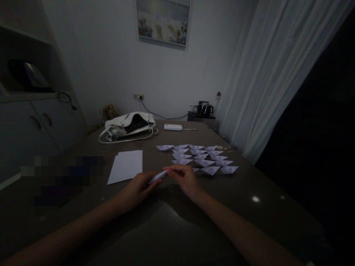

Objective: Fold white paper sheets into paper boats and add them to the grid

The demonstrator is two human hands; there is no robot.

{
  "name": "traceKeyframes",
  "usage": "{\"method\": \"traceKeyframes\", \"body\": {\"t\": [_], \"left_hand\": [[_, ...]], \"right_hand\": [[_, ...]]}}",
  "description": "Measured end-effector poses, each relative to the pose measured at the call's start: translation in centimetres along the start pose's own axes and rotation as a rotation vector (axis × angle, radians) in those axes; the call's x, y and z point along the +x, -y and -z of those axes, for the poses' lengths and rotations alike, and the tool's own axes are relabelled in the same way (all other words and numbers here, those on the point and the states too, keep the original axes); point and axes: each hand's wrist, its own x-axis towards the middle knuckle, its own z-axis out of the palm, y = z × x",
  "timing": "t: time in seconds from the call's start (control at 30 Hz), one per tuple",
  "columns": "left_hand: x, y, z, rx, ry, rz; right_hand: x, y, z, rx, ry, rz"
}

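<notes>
Head view: the left hand (pixel 139 187) and right hand (pixel 188 180) grip a folded white paper piece (pixel 157 177) with their fingers (pixel 172 170). White paper boats (pixel 204 162) stand nearby.

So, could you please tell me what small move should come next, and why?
Probably the right hand should press along the folded paper while the left hand steadies it: both hold it, and it looks narrow and closed, unlike the paper boats beyond.
</notes>
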Motion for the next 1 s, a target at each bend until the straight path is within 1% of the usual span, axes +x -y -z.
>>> {"method": "traceKeyframes", "body": {"t": [0.07, 0.13, 0.27, 0.33, 0.43, 0.6, 0.8, 0.9, 1.0], "left_hand": [[0.0, -0.1, 0.1, -0.027, -0.006, 0.017], [0.0, -0.3, 0.1, -0.102, 0.003, 0.054], [0.0, -0.2, 0.0, -0.408, 0.086, 0.216], [0.0, 0.0, -0.3, -0.551, 0.128, 0.266], [0.1, 0.5, -0.6, -0.663, 0.161, 0.305], [0.2, 0.6, -0.7, -0.811, 0.217, 0.329], [0.1, -0.1, -0.3, -0.907, 0.278, 0.365], [0.2, 0.0, -0.4, -0.907, 0.245, 0.384], [0.4, 0.4, -0.5, -0.819, 0.202, 0.378]], "right_hand": [[0.0, 0.1, 0.0, -0.003, 0.001, 0.018], [0.0, 0.4, 0.0, 0.020, 0.006, 0.010], [-0.1, 0.9, 0.0, 0.042, -0.007, -0.007], [-0.1, 0.9, -0.1, 0.040, -0.029, -0.018], [-0.1, 0.7, -0.1, 0.085, -0.041, -0.030], [0.0, 0.5, -0.2, 0.121, -0.042, -0.032], [0.0, 0.8, -0.1, 0.139, -0.024, -0.038], [0.0, 0.8, -0.1, 0.174, -0.026, -0.071], [0.1, 0.7, -0.1, 0.216, -0.025, -0.162]]}}
